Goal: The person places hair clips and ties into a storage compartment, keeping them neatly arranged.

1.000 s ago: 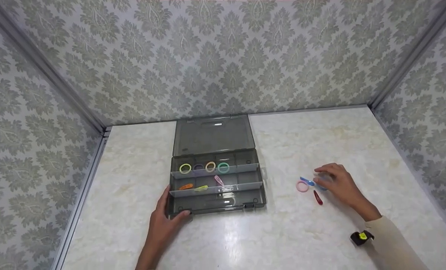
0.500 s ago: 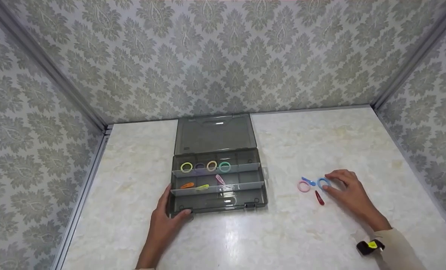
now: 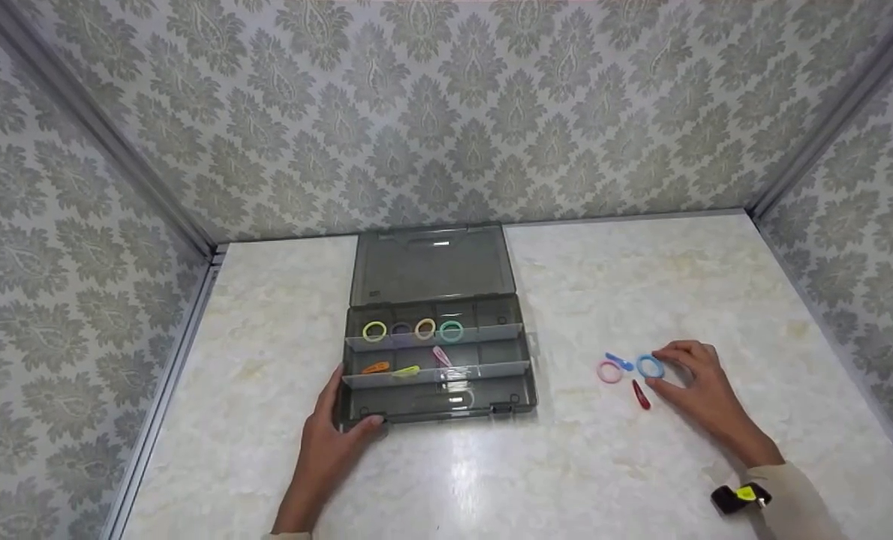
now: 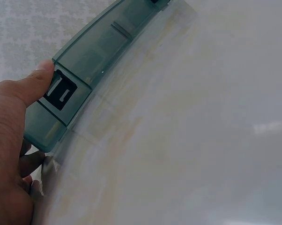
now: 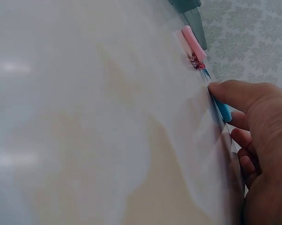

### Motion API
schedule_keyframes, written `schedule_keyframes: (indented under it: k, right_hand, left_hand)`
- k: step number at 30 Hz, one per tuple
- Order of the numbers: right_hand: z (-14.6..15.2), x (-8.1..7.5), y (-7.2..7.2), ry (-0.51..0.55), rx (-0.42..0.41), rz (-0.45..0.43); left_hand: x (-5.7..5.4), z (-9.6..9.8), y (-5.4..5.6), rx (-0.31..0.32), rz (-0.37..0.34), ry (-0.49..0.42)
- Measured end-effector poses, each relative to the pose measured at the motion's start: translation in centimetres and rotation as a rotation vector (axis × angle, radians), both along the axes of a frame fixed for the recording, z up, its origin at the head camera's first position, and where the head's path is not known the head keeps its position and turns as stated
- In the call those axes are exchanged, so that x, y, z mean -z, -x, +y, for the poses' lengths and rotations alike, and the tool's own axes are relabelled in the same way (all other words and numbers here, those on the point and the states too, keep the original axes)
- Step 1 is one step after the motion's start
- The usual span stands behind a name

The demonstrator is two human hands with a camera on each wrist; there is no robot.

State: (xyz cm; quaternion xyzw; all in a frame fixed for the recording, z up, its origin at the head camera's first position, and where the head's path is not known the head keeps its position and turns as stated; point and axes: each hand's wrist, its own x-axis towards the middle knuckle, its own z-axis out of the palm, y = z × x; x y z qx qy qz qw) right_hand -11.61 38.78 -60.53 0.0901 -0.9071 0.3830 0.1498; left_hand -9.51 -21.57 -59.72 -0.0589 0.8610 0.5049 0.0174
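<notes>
My left hand [image 3: 329, 442] grips the left front corner of a dark translucent divided box [image 3: 416, 405], its thumb over the front wall near a latch [image 4: 60, 89]. Over on the right, my right hand [image 3: 705, 390] pinches a blue hair tie [image 3: 640, 367] between thumb and fingers, down at the table. Close by lie a pink hair tie [image 3: 609, 382], a blue hair clip [image 3: 619, 361] and a red hair clip [image 3: 641, 394]. In the right wrist view the blue hair tie [image 5: 222, 108] is partly hidden by the thumb.
The box's lid [image 3: 435, 266] lies open toward the back wall. Several hair ties, among them a green one [image 3: 451, 341], sit in the rear row. The middle row has an orange clip [image 3: 376, 367], a yellow clip [image 3: 407, 370] and a pink clip [image 3: 440, 356].
My right hand has shifted slightly right and down, uncovering the blue hair tie, and its thumb and fingers have come onto the ring. My left hand stays on the box.
</notes>
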Motion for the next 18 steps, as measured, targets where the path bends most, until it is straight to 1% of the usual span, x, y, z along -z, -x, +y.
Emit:
schedule_keyframes:
  k: [5, 11, 14, 18]
  right_hand:
    - [-0.3, -0.1, 0.0, 0.003, 0.018, -0.01]
    - [-0.8, -0.7, 0.2, 0.039, 0.05, -0.063]
    - [-1.3, -1.2, 0.6, 0.052, 0.052, -0.075]
    - [-2.3, -1.8, 1.6, 0.058, 0.026, -0.045]
  left_hand:
    - [0.1, -0.1, 0.0, -0.001, 0.014, -0.017]
    - [0.2, -0.2, -0.1, 0.009, 0.044, -0.013]
    - [0.2, -0.2, -0.1, 0.011, 0.039, -0.016]
    - [0.2, -0.2, -0.1, 0.009, 0.025, -0.024]
